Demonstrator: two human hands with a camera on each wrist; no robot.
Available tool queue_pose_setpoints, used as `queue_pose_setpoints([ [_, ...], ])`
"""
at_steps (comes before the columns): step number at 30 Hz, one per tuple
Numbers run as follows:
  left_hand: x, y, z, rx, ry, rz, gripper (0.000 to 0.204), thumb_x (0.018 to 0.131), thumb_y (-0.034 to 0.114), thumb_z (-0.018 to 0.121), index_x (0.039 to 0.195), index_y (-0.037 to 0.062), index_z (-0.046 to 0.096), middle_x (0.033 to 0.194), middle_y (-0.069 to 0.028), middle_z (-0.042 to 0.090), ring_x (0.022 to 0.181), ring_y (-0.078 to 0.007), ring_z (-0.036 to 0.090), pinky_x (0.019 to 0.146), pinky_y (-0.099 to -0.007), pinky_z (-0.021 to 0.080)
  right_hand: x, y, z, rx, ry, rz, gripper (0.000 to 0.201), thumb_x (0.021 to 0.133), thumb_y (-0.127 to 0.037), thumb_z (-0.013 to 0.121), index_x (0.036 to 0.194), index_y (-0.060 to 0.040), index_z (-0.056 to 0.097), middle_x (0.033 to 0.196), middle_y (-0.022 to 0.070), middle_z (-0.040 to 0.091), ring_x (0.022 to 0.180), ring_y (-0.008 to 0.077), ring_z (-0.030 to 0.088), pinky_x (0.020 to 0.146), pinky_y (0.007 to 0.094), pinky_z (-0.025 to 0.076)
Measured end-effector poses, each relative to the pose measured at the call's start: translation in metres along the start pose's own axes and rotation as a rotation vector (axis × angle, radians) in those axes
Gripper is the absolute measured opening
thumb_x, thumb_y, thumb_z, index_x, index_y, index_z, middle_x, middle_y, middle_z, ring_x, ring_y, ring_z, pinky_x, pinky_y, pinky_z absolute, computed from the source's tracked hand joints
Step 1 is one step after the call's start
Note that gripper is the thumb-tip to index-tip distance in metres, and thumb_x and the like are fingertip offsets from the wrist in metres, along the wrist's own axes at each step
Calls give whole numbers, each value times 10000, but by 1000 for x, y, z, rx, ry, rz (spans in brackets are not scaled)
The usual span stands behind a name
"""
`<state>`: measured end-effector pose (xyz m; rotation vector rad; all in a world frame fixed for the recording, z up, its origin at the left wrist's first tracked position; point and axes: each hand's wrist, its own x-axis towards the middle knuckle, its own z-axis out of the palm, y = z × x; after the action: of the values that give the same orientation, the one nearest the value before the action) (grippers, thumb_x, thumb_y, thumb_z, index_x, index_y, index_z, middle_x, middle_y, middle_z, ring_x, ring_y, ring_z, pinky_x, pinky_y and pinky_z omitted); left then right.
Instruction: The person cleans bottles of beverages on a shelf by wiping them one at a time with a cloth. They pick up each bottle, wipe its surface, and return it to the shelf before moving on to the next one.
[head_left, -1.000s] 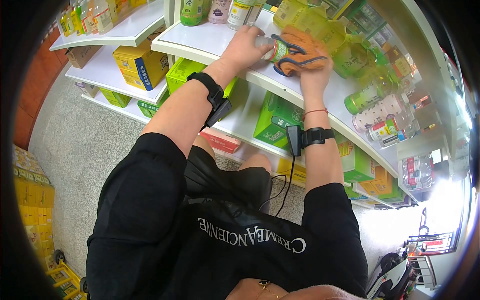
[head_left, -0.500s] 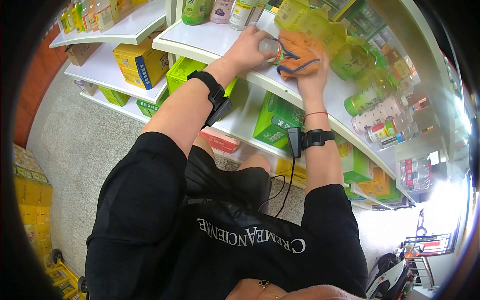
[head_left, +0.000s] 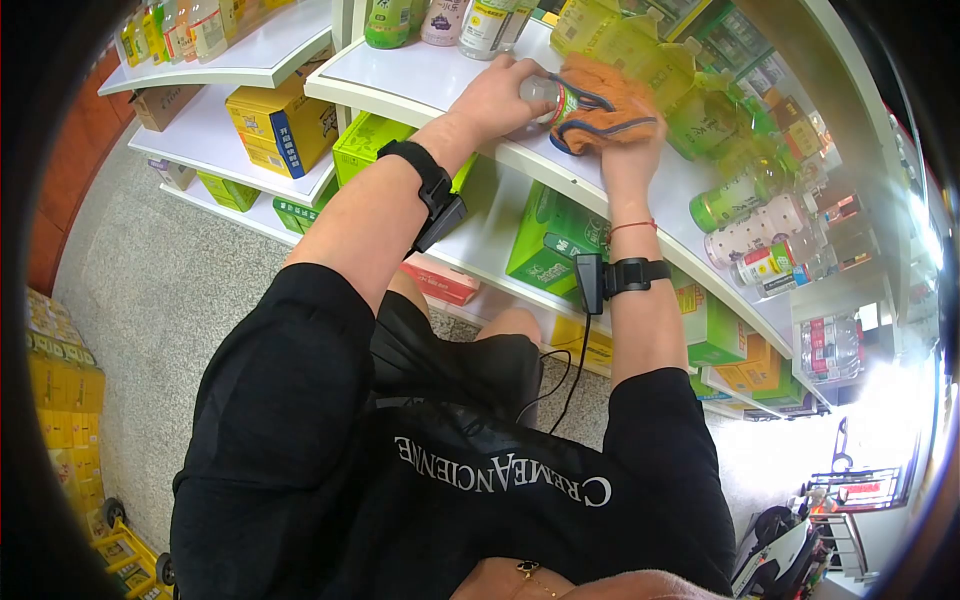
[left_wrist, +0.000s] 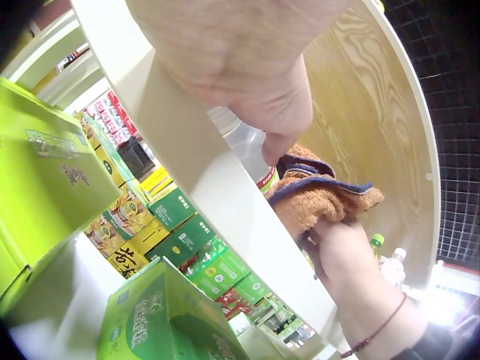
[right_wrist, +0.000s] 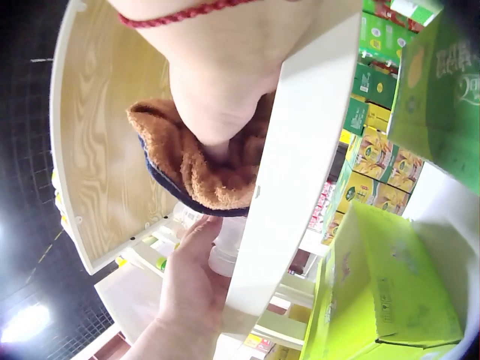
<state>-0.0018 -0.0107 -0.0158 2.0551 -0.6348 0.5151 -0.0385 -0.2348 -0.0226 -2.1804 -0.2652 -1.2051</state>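
In the head view a clear bottle (head_left: 540,92) with a green and red label lies sideways over the upper shelf. My left hand (head_left: 497,98) grips its clear end, thumb and fingers around it. My right hand (head_left: 632,150) holds an orange cloth (head_left: 605,100) with dark blue edging against the bottle's other end, which the cloth covers. The left wrist view shows the left thumb on the bottle (left_wrist: 244,150) beside the cloth (left_wrist: 322,196). From the right wrist, the cloth (right_wrist: 196,169) is bunched under the right hand (right_wrist: 217,90); its fingers are partly hidden.
Upright bottles (head_left: 490,25) stand at the back of the upper shelf (head_left: 390,75). Green and yellow bottles (head_left: 700,115) line its right side. Lower shelves hold a green box (head_left: 548,240), a lime box (head_left: 370,148) and a yellow box (head_left: 285,130).
The cloth and right hand have shifted slightly around the bottle, and the cloth's folds have changed. The left hand keeps its grip on the bottle, slightly right of where it was at first.
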Motion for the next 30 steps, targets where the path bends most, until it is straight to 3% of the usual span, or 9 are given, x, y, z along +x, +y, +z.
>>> queue_pose_setpoints([
  [5, -1, 1, 0, -7, 10, -3, 512, 771, 373, 726, 1212, 134, 626, 1164, -197, 546, 1107, -371, 570, 974, -407, 466, 5, 42, 4, 5, 18, 143, 529, 743, -161, 792, 1218, -85, 573, 1313, 143, 468, 1227, 336, 507, 1043, 383, 407],
  [7, -1, 1, 0, -10, 9, -2, 515, 769, 373, 727, 1211, 129, 626, 1165, -195, 546, 1108, -368, 570, 973, -407, 466, 9, 54, 8, 233, 63, 247, 540, 745, -160, 797, 1220, -55, 563, 1297, 133, 475, 1226, 325, 512, 1040, 375, 410],
  [11, 1, -2, 3, -20, 27, 17, 475, 823, 383, 679, 1209, 110, 623, 1141, -195, 556, 1093, -367, 572, 966, -408, 467, 5, 41, 4, 67, 1, 128, 545, 737, -148, 793, 1225, -95, 557, 1299, 140, 473, 1217, 349, 514, 1036, 387, 412],
  [17, 2, -8, 5, -18, 43, 68, 374, 930, 384, 589, 1186, 114, 629, 1147, -174, 568, 1066, -352, 583, 940, -403, 469, -2, -30, -10, -49, -114, -176, 531, 706, -159, 791, 1197, -181, 590, 1341, 186, 475, 1299, 384, 442, 1037, 410, 416],
  [19, 2, -9, 5, -12, 45, 127, 342, 955, 378, 577, 1170, 119, 636, 1179, -145, 571, 1064, -333, 589, 931, -387, 470, -2, -29, -9, -46, -114, -176, 547, 701, -160, 792, 1209, -187, 590, 1323, 195, 488, 1309, 388, 431, 1037, 418, 417],
  [22, 3, -7, 6, -15, 51, 6, 331, 965, 365, 566, 1168, 112, 634, 1159, -146, 578, 1041, -329, 599, 919, -389, 478, -2, -26, -8, -79, -104, -174, 539, 719, -175, 805, 1210, -127, 590, 1314, 174, 507, 1265, 346, 483, 1059, 388, 398],
  [24, 3, -5, 4, -59, 30, -12, 355, 951, 367, 554, 1188, 113, 629, 1144, -206, 570, 1067, -382, 580, 952, -436, 461, -2, -22, -5, -37, -65, -125, 515, 728, -172, 782, 1205, -176, 588, 1312, 187, 486, 1294, 382, 443, 1042, 414, 413],
  [28, 4, -6, 6, -40, 45, -29, 400, 936, 388, 570, 1197, 91, 625, 1173, -209, 568, 1092, -382, 577, 964, -434, 458, -2, -7, -2, -47, -17, -76, 504, 745, -168, 774, 1210, -156, 580, 1307, 171, 488, 1257, 372, 476, 1045, 403, 409],
  [30, 4, -6, 6, -34, 48, -47, 467, 912, 420, 588, 1217, 67, 616, 1189, -210, 567, 1116, -378, 574, 975, -430, 457, 0, 3, -1, 28, 3, 51, 504, 761, -174, 770, 1221, -127, 571, 1302, 149, 488, 1223, 356, 505, 1045, 395, 406],
])
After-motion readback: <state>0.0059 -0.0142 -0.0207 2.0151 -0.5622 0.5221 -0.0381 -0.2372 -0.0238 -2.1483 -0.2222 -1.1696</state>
